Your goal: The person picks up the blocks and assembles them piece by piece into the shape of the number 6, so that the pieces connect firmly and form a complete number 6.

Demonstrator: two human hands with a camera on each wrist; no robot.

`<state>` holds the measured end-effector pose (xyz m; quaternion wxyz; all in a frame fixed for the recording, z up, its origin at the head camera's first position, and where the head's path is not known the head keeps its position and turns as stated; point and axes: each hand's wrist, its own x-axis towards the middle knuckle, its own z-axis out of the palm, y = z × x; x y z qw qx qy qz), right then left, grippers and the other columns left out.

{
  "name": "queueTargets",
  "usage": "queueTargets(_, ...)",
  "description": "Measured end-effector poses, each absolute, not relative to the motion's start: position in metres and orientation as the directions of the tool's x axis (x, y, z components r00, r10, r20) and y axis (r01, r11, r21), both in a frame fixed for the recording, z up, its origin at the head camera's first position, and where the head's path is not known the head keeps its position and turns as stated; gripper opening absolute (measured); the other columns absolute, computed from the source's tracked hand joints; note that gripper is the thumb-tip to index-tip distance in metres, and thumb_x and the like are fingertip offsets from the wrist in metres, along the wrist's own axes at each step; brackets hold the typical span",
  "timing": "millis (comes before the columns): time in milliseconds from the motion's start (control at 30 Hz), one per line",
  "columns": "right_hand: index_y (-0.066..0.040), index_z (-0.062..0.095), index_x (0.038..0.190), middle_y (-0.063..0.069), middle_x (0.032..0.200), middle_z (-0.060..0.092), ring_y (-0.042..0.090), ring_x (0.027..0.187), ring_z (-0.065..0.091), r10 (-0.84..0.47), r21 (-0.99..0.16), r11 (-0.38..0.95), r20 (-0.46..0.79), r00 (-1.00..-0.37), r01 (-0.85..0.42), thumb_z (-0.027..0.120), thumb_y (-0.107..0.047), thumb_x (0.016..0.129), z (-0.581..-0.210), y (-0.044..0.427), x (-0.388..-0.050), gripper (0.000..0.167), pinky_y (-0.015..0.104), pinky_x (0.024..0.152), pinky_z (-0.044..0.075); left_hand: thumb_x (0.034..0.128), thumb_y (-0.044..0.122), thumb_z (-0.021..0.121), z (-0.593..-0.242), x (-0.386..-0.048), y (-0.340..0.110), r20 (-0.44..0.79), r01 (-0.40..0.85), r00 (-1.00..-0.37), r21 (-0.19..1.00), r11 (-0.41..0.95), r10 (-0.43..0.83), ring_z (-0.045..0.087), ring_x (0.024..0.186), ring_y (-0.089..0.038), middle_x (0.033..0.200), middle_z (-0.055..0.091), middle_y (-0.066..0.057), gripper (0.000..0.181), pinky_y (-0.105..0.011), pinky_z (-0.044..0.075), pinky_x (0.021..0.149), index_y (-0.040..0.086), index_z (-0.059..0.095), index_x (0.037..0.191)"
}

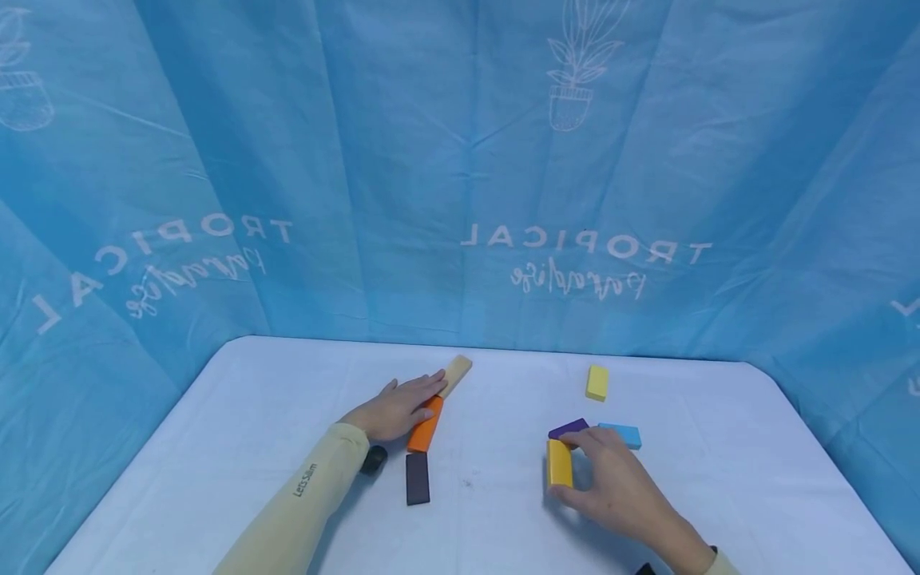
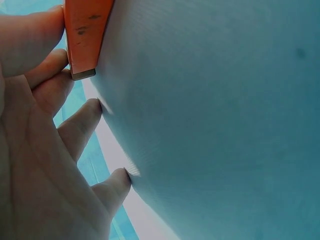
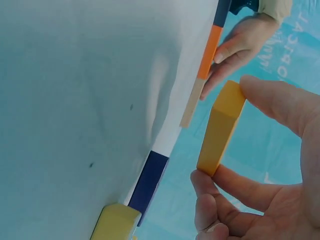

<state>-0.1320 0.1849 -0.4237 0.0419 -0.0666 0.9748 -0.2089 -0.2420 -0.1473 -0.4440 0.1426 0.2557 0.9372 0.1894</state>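
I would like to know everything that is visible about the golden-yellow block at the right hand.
The golden-yellow block is a plain, oblong piece with flat faces and a smooth, evenly coloured surface; it looks like painted wood, though the material is uncertain. The right hand pinches it by its two ends, thumb at the nearer one, fingers at the farther. It appears raised above the white table, just nearer the person than the purple block.

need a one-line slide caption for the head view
The left hand touches an orange block while the right hand holds a deep-yellow block near a purple block.
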Motion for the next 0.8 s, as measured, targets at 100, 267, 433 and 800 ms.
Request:
queueTargets(100,-0.02,0.068,0.124,0.002,0.124,0.063,0.021,0.115,0.054,-0.168,-0.423,0.896,-0.044,-0.985,-0.134,0.09,-0.048,0.069,-0.424,0.181,-0.131,0.065,0.046,0.095,0.053,0.1071,0.027,0.049,-0.444,-0.242,-0.148,-0.172,0.425,-0.828,0.429,0.797,0.534,0.023,0.152,-0.027,0.166,0.025,-0.003,0.057,-0.062,0.013,0.119,0.015,0.03,0.16)
queueTargets(267,-0.02,0.067,0.125,0.0,0.124,0.062,0.021,0.116,0.054,-0.196,-0.443,0.885,-0.074,-0.978,-0.144,0.09,-0.05,0.07,-0.423,0.174,-0.13,0.067,0.048,0.096,0.053,0.107,0.027,0.049,-0.445,-0.242,-0.148,-0.172,0.431,-0.825,0.424,0.796,0.538,0.023,0.152,-0.027,0.166,0.025,-0.003,0.058,-0.062,0.013,0.12,0.015,0.03,0.16)
queueTargets(433,-0.021,0.066,0.126,-0.004,0.12,0.062,0.017,0.111,0.054,-0.252,-0.468,0.862,-0.066,-0.965,-0.193,0.09,-0.048,0.07,-0.424,0.169,-0.131,0.066,0.045,0.093,0.055,0.1069,0.027,0.05,-0.445,-0.243,-0.148,-0.172,0.431,-0.826,0.422,0.798,0.537,0.023,0.152,-0.027,0.166,0.025,-0.003,0.058,-0.062,0.013,0.12,0.015,0.029,0.16)
queueTargets(800,-0.018,0.066,0.128,-0.005,0.12,0.061,0.016,0.113,0.053,-0.399,-0.469,0.817,-0.043,-0.916,-0.335,0.086,-0.046,0.075,-0.427,0.157,-0.13,0.063,0.044,0.094,0.054,0.107,0.027,0.05,-0.446,-0.243,-0.148,-0.168,0.435,-0.826,0.418,0.797,0.539,0.023,0.152,-0.027,0.166,0.025,-0.002,0.057,-0.061,0.013,0.12,0.015,0.031,0.159)
